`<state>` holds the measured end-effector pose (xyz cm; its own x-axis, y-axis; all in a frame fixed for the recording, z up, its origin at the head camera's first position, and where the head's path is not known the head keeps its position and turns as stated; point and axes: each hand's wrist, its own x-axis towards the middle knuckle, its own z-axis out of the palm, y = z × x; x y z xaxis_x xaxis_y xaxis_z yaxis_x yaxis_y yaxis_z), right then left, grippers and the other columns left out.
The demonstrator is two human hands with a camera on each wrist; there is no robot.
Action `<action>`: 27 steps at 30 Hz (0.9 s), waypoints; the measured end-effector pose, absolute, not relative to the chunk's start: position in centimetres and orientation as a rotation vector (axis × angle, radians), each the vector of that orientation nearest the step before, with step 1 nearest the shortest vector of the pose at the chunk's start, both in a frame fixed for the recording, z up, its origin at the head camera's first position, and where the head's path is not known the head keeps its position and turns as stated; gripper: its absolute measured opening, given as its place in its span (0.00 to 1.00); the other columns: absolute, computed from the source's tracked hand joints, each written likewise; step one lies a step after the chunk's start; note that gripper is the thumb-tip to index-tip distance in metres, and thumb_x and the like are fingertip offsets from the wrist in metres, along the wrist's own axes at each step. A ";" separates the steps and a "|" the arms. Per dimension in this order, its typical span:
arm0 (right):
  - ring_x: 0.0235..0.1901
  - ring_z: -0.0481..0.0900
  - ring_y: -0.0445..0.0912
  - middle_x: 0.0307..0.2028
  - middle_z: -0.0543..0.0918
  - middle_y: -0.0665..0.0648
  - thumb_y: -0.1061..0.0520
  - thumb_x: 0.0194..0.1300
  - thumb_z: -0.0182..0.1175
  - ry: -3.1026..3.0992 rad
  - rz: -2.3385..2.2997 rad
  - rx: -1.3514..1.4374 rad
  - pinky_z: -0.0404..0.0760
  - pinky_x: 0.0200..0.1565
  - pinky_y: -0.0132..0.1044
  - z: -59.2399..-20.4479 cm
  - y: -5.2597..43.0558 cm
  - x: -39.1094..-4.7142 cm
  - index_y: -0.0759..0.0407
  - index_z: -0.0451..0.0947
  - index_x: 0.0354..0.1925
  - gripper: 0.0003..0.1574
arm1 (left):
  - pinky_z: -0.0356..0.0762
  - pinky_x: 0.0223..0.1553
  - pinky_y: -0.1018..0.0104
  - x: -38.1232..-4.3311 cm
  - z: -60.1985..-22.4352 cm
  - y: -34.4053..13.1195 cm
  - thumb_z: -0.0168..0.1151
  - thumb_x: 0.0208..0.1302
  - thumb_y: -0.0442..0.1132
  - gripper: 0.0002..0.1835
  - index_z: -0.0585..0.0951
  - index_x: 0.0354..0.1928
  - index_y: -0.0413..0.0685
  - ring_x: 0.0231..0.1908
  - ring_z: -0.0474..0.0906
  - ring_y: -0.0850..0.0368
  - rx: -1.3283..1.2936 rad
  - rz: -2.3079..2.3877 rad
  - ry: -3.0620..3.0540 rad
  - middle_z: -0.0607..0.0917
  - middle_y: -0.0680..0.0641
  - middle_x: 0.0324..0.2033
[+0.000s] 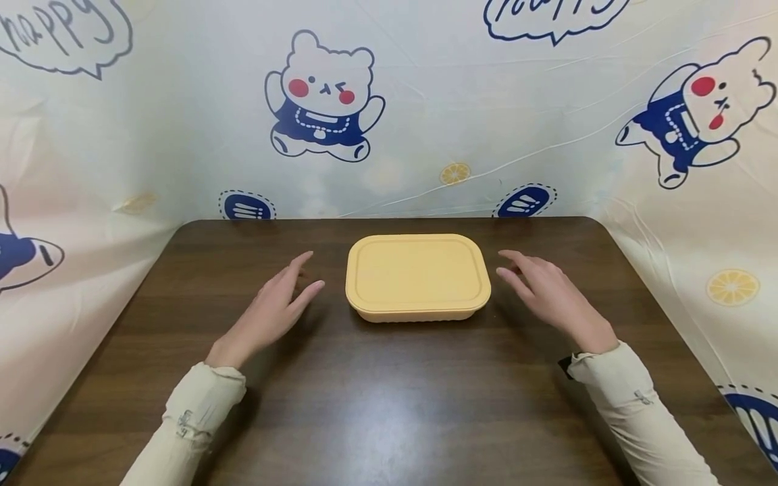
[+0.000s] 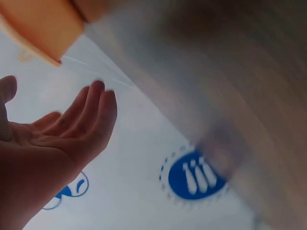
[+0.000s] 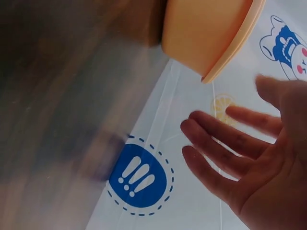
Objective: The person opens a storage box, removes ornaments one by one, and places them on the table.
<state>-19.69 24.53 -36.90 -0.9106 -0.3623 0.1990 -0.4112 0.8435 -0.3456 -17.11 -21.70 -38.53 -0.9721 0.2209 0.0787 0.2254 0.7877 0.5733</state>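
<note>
A yellow rectangular lidded container (image 1: 418, 275) with rounded corners sits on the dark wooden table, its lid on. To its left, my left hand (image 1: 276, 304) hovers with relaxed fingers, apart from the container's side. My right hand (image 1: 550, 293) is held on the opposite side, closer to the container, thumb and fingers spread and holding nothing. In the left wrist view, the container's side (image 2: 48, 28) shows beyond the loosely bent fingers of the left hand (image 2: 67, 134). The right wrist view has the container (image 3: 206, 33) above the fingertips of the right hand (image 3: 244, 153).
The brown table (image 1: 389, 398) has its far edge against a pale curtain (image 1: 425, 101) printed with bears, lemon slices and lettering. That curtain also runs along the table's left and right sides. Cream sleeves (image 1: 632, 398) cover both forearms.
</note>
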 end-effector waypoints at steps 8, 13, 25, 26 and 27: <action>0.50 0.82 0.56 0.57 0.81 0.65 0.48 0.79 0.50 -2.913 0.677 0.634 0.79 0.53 0.57 -36.7 23.2 -21.1 0.61 0.71 0.65 0.26 | 0.79 0.44 0.54 -18.9 -38.1 -20.2 0.52 0.76 0.55 0.31 0.62 0.73 0.50 0.39 0.84 0.47 -0.423 -1.312 -2.904 0.84 0.39 0.48; 0.45 0.82 0.53 0.53 0.83 0.62 0.47 0.79 0.48 -2.914 0.728 0.652 0.80 0.50 0.54 -37.1 22.8 -21.9 0.61 0.73 0.63 0.25 | 0.82 0.43 0.50 -20.1 -37.6 -19.9 0.51 0.77 0.50 0.27 0.63 0.72 0.48 0.38 0.84 0.42 -0.441 -1.472 -2.885 0.84 0.35 0.46; 0.31 0.79 0.50 0.32 0.82 0.62 0.39 0.77 0.49 -2.926 1.186 0.420 0.79 0.35 0.40 -39.4 23.8 -23.6 0.60 0.70 0.65 0.33 | 0.85 0.41 0.55 -21.2 -38.7 -19.3 0.49 0.79 0.47 0.29 0.61 0.72 0.38 0.35 0.85 0.44 -0.354 -1.899 -2.875 0.82 0.31 0.44; 0.31 0.78 0.50 0.32 0.82 0.61 0.40 0.77 0.50 -2.926 1.229 0.413 0.79 0.35 0.39 -39.5 23.7 -23.6 0.61 0.71 0.64 0.32 | 0.85 0.40 0.55 -21.3 -38.9 -19.2 0.49 0.79 0.47 0.29 0.61 0.72 0.37 0.34 0.85 0.45 -0.333 -1.956 -2.861 0.82 0.32 0.44; 0.30 0.78 0.50 0.31 0.81 0.61 0.41 0.77 0.51 -2.928 1.267 0.413 0.79 0.34 0.39 -39.6 23.7 -23.6 0.61 0.72 0.64 0.31 | 0.85 0.40 0.56 -21.3 -39.0 -19.0 0.49 0.79 0.47 0.29 0.61 0.72 0.38 0.33 0.84 0.46 -0.308 -2.016 -2.842 0.81 0.32 0.43</action>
<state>-23.57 23.72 -39.63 -0.9642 -0.2630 0.0327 -0.2039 0.6571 -0.7257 -21.28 -18.95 -38.98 -0.9223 0.3394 -0.1850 -0.0626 0.3413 0.9379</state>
